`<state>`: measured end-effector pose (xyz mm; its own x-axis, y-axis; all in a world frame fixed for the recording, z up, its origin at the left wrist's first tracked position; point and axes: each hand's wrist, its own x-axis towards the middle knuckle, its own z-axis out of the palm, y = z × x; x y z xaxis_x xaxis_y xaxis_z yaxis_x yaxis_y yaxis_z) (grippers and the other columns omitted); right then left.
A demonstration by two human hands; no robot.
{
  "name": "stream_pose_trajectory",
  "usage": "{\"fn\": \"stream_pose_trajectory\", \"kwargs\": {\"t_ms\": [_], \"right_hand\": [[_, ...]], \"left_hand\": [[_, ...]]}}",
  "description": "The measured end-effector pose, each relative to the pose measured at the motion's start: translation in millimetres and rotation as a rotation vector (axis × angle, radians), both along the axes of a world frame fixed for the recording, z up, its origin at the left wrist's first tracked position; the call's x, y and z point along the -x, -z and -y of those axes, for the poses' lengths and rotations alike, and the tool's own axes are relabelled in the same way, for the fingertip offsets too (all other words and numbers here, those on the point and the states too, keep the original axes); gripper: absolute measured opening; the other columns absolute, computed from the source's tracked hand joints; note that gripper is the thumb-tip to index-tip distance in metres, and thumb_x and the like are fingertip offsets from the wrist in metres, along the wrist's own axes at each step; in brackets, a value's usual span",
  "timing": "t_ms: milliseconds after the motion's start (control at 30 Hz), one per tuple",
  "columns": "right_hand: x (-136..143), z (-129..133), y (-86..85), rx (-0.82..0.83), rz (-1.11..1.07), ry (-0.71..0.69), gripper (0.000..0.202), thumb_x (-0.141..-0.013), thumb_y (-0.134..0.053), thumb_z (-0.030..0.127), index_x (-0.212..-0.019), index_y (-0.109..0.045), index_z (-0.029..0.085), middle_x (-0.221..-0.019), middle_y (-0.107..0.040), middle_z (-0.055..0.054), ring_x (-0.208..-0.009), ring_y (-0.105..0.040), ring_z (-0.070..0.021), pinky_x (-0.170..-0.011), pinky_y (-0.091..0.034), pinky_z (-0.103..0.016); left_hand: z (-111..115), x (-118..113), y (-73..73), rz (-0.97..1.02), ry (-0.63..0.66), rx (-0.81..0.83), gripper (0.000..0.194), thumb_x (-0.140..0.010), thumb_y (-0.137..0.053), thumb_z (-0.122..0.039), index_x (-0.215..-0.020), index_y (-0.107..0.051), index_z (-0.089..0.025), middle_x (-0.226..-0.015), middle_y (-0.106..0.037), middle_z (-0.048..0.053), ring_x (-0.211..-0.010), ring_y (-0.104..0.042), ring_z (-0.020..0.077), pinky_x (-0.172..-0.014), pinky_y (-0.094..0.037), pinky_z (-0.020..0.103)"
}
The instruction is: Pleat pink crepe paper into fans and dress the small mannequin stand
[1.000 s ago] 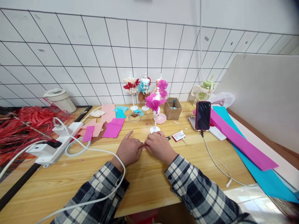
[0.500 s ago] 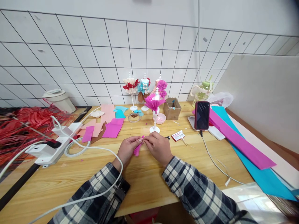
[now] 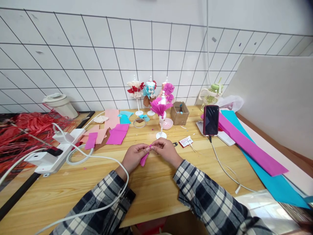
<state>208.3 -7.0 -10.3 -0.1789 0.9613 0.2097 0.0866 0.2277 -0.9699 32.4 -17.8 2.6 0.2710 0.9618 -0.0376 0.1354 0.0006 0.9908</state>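
Between my hands is a small gathered strip of magenta crepe paper (image 3: 144, 159), its loose end hanging down to the left. My left hand (image 3: 134, 156) is closed, thumb and finger pinching the paper near its top. My right hand (image 3: 165, 149) is closed too, its fingertips pinching the same paper at the upper end, touching the left fingertips. Just beyond them stands a white miniature dress form (image 3: 161, 128) wearing a magenta crepe-paper ruffle (image 3: 160, 107). Three more dress forms stand behind it, one in a cream and red dress (image 3: 135, 88).
Magenta (image 3: 117, 134) and peach paper pieces (image 3: 111, 118) lie left, near a white power strip (image 3: 61, 153) whose cable crosses my left sleeve. A cardboard box (image 3: 180, 114), pink bowl (image 3: 167, 123), phone (image 3: 211, 120) and long magenta paper (image 3: 254, 148) are to the right.
My right hand has turned slightly, its fingertips now meeting the left ones at the top of the magenta paper. The right forearm has shifted a little to the right.
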Motion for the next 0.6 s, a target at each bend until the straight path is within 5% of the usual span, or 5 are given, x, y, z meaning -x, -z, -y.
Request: {"fn": "stream_pose_trajectory", "kwargs": {"t_ms": [133, 233, 467, 600], "right_hand": [[-2.3, 1.9, -6.8, 0.049, -0.061, -0.170, 0.029, -0.072, -0.072, 0.040, -0.092, -0.071, 0.019, -0.079, -0.063, -0.002, -0.064, -0.056, -0.0132, -0.056, -0.046, -0.025], [-2.6, 3.7, -11.6, -0.043, -0.061, -0.212, 0.025, -0.072, -0.073, 0.040, -0.086, -0.071, 0.019, -0.087, -0.063, -0.004, -0.074, -0.059, -0.0154, -0.064, -0.048, -0.027], [-1.3, 2.7, -9.7, 0.032, -0.109, -0.126, 0.028, -0.073, -0.071, 0.045, -0.077, -0.064, 0.018, -0.070, -0.058, -0.001, -0.061, -0.053, -0.0125, -0.053, -0.042, -0.023], [-2.2, 1.2, -7.5, 0.018, -0.103, -0.017, 0.023, -0.073, -0.070, 0.039, -0.078, -0.063, 0.018, -0.063, -0.053, 0.002, -0.052, -0.045, -0.0100, -0.048, -0.037, -0.022]], "left_hand": [[-0.3, 4.8, -2.6, 0.042, 0.094, 0.079, 0.028, -0.072, -0.071, -0.044, -0.075, -0.069, -0.016, -0.043, -0.052, -0.005, -0.034, -0.039, 0.0072, -0.039, -0.024, 0.021], [-0.5, 7.8, -4.4, 0.105, 0.131, 0.158, 0.028, -0.067, -0.075, -0.042, -0.072, -0.071, -0.014, -0.052, -0.059, -0.001, -0.041, -0.043, 0.0084, -0.041, -0.027, 0.022], [-1.2, 7.4, -5.5, 0.332, 0.052, 0.186, 0.044, -0.074, -0.065, -0.054, -0.082, -0.075, -0.012, -0.073, -0.070, 0.009, -0.062, -0.058, 0.0172, -0.060, -0.044, 0.029], [-6.0, 9.3, -4.8, 0.206, 0.093, 0.112, 0.034, -0.073, -0.070, -0.047, -0.078, -0.074, -0.013, -0.071, -0.069, 0.006, -0.068, -0.059, 0.0177, -0.069, -0.044, 0.030]]}}
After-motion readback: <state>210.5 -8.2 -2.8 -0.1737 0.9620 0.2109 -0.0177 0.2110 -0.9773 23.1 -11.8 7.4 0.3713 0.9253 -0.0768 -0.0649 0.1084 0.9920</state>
